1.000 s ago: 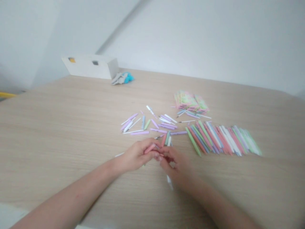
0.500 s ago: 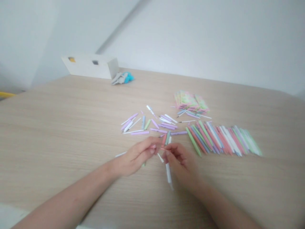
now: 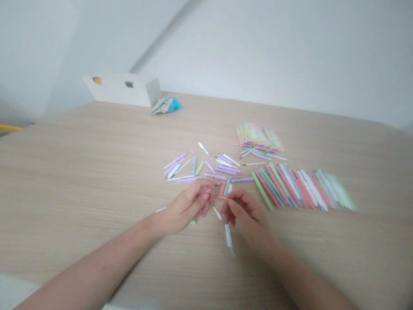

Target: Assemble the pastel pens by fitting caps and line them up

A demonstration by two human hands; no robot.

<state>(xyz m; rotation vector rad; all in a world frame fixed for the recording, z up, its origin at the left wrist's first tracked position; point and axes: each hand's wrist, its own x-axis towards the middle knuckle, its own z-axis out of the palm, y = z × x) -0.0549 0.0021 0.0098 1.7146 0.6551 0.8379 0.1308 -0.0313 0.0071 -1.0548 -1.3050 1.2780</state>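
My left hand (image 3: 190, 202) is half curled above the table, thumb pressed to the fingers; whatever it holds is hidden. Facing it, my right hand (image 3: 243, 211) pinches a small pink pen part (image 3: 223, 197) at its fingertips. Just beyond the fingertips lie a red pen barrel (image 3: 222, 188) and a grey-green barrel (image 3: 227, 186). A white pen piece (image 3: 228, 236) lies below the right hand's fingers, and a shorter white piece (image 3: 217, 212) sits between the hands. Loose purple pen parts (image 3: 227, 170) and several white ones are scattered farther back.
A slanted row of pens in several colours (image 3: 300, 188) lies to the right. Behind the loose parts stand stacked green-and-pink packets (image 3: 254, 135). At the far left are a white box (image 3: 121, 90) and a grey-and-blue crumpled glove-like item (image 3: 166, 105), near the wall.
My hands have drawn apart slightly, the left going left and the right going right. The small pink part stays at my right fingertips.
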